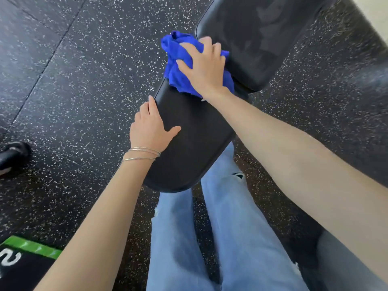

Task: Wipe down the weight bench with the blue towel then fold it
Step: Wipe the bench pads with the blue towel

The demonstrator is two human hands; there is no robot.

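Head view, looking down along the bench.

- Bench: two black pads in line. Seat pad is nearest me, back pad beyond it, with a narrow gap between them. Faint smear marks show on the back pad.
- Towel: blue, bunched up, not folded. It lies across the gap, on the far end of the seat pad and against the near left corner of the back pad. Part of it hangs over the bench's left side.
- Right hand: palm down on top of the towel, fingers spread and fairly straight, pressing the cloth onto the bench. No pinch or fist that I can see.
- Left hand: holds the left edge of the seat pad. Fingers are bent down over the side, thumb laid across the top surface. Thin bracelets on the wrist. It does not touch the towel.
- I stand at the near end of the seat pad; jeans show directly under it.
- Floor: black rubber tiles with white flecks. A green-edged mat sits at lower left. Dark object at the far left edge, cannot tell what it is.
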